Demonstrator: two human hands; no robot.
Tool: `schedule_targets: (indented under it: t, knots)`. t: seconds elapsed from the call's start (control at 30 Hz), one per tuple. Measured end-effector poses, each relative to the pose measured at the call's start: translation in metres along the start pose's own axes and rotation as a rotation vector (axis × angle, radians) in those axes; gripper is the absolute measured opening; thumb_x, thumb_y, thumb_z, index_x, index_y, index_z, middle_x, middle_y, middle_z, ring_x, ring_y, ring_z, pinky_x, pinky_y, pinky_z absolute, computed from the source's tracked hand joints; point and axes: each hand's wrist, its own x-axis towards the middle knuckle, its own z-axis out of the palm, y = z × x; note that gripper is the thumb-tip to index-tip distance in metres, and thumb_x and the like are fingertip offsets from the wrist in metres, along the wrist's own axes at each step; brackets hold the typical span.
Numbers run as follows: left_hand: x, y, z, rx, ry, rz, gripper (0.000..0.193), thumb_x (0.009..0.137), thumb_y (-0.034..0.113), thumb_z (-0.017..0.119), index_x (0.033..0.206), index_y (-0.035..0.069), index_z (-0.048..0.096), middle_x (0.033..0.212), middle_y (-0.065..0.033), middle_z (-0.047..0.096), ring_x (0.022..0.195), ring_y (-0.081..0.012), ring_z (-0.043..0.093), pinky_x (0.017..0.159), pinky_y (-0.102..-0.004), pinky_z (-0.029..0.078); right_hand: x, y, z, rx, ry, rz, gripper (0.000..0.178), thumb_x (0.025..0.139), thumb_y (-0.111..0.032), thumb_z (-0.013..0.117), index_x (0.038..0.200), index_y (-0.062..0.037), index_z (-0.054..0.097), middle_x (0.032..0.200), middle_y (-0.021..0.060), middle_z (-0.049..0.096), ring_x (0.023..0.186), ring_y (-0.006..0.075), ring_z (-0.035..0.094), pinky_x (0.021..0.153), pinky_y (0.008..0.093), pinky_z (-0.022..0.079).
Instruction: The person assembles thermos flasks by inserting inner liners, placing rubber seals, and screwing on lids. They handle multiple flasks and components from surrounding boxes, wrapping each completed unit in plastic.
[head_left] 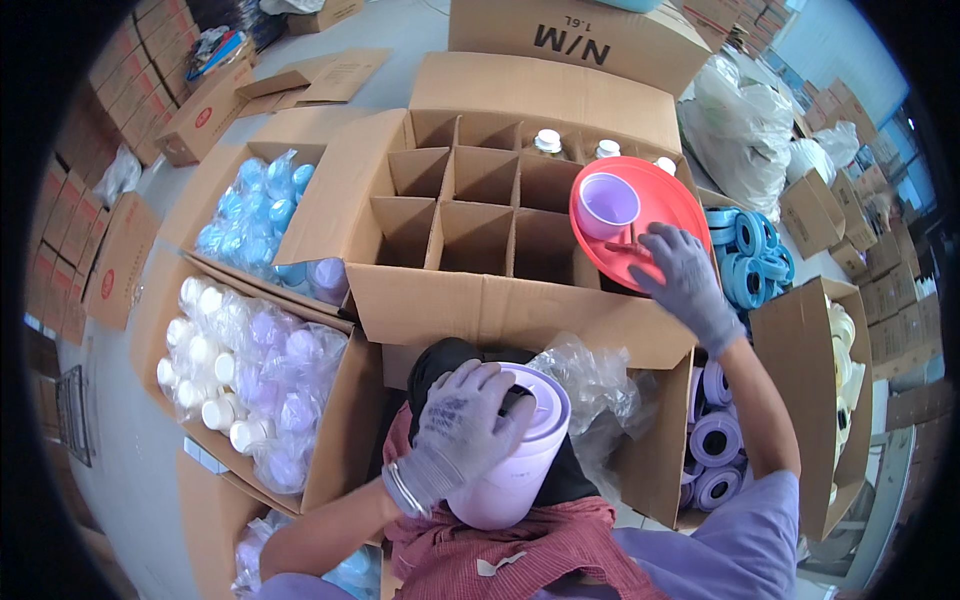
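On the lap, the lilac jug is grasped at its top by the left hand; whether anything is held by the right hand, fingers over the red tray's near right edge, cannot be told. Small-part picking seems underway; a careful pinch is called for.

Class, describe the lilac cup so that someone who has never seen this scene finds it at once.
Find the big divided cardboard carton, mid-view. Over its right end lies a round red tray, with the right hand at its lower right edge. On the tray's left part is the lilac cup, open-mouthed, unlike the larger lilac canister under the left hand.
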Motion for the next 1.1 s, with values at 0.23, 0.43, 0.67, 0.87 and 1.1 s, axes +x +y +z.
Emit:
schedule_targets:
  t: [0.23, 0.43, 0.67, 0.87, 1.1]
  knots:
    - [0.018, -0.088, 0.01, -0.5, -0.308, 0.289, 0.038, 0.084, 0.008, 0.06, 0.122, 0.006, 0.06, 0.122, -0.017, 0.06, 0.113, -0.0351, 0.057, 0.097, -0.0449, 0.046, 0.034, -0.141, 0.02, 0.743, -0.204, -0.904, 0.085, 0.075, -0.051, 0.073, 0.144, -0.0094, 0.046, 0.152, 0.0194, 0.036, 0.138, 0.0403, 0.034, 0.112, 0.0588, 0.025]
    - [-0.002, -0.121, 0.039, -0.315, -0.262, 0.423, 0.03, 0.081, 0.009, 0.063, 0.111, 0.01, 0.064, 0.112, -0.0156, 0.062, 0.11, -0.0328, 0.059, 0.094, -0.0415, 0.049, 0.005, -0.187, 0.033, 0.883, -0.269, -0.477, 0.089, 0.077, -0.05, 0.069, 0.148, -0.0057, 0.037, 0.151, 0.0187, 0.035, 0.138, 0.0404, 0.035, 0.109, 0.0566, 0.028]
    - [0.015, -0.106, 0.032, -0.603, -0.248, 0.166, 0.027, 0.096, 0.008, 0.053, 0.12, -0.002, 0.059, 0.116, -0.0173, 0.063, 0.108, -0.0287, 0.062, 0.092, -0.0377, 0.049, 0.003, -0.163, 0.021, 1.08, -0.294, -0.225, 0.076, 0.08, -0.036, 0.075, 0.144, -0.0065, 0.044, 0.147, 0.0171, 0.041, 0.136, 0.0397, 0.037, 0.114, 0.0502, 0.029]
    - [-0.057, -0.087, 0.003, -0.732, 0.023, -0.287, 0.048, 0.099, 0.017, 0.053, 0.141, -0.004, 0.044, 0.131, -0.0203, 0.057, 0.124, -0.0292, 0.053, 0.108, -0.0373, 0.039, 0.05, -0.053, -0.01, -0.053, 0.247, 0.028, 0.071, 0.08, -0.034, 0.077, 0.141, -0.011, 0.048, 0.145, 0.0205, 0.044, 0.132, 0.0437, 0.042, 0.11, 0.051, 0.035]
    - [-0.113, -0.061, 0.002, -1.31, 0.017, -0.827, 0.039, 0.096, 0.043, 0.058, 0.107, 0.005, 0.06, 0.059, 0.0041, 0.044, 0.044, -0.006, 0.037, 0.042, -0.0225, 0.03, 0.069, 0.023, 0.036, 0.257, -0.031, 0.364, 0.093, 0.069, -0.038, 0.086, 0.145, -0.0092, 0.042, 0.139, 0.0232, 0.048, 0.132, 0.0414, 0.045, 0.106, 0.0537, 0.039]
